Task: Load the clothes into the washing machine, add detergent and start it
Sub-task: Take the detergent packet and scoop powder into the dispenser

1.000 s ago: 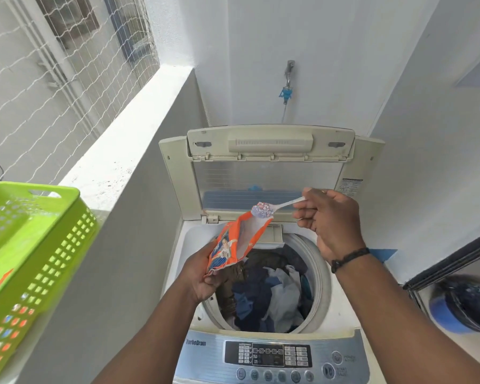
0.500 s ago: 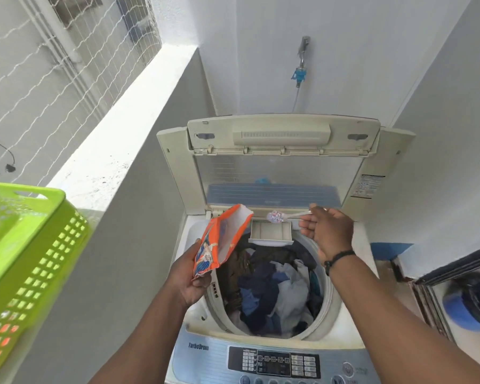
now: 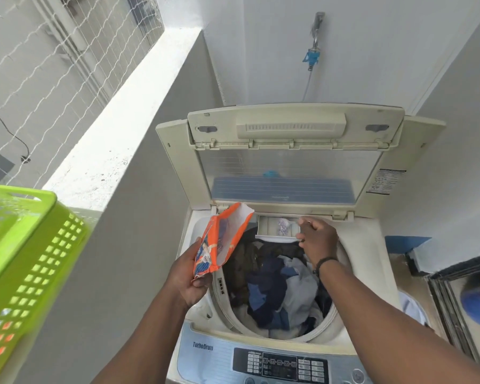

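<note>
- Left hand [image 3: 190, 278] fingers curled round the bottom of the orange detergent packet [image 3: 222, 239], gripping it; packet tilted, torn open mouth up toward 1 o'clock, white inside showing.
- Right hand [image 3: 317, 241] fingers bent over a white spoon [image 3: 291, 223] at the detergent drawer [image 3: 265, 227]; spoon mostly blurred, grip looks like a pinch on the handle.
- Drawer pulled out at 12 o'clock of the drum opening, just under the lid hinge; white-and-purple speckled powder [image 3: 283, 228] inside it.
- Packet sits at 10 o'clock of the drum, above the machine's left rim, just beside the drawer, not touching it.
- Washing machine [image 3: 372, 259] top-loader, lid [image 3: 291, 151] standing open upright at the back.
- Drum holds clothes [image 3: 272, 286]: dark brown, navy, blue and pale grey pieces heaped together.
- Control panel [image 3: 280, 365] at 6 o'clock, display dark.
- Green perforated laundry basket [image 3: 25, 261] at 9 o'clock on the ledge, inside mostly out of view.
- Tap with blue fitting [image 3: 312, 55] on wall at 12 o'clock.
</note>
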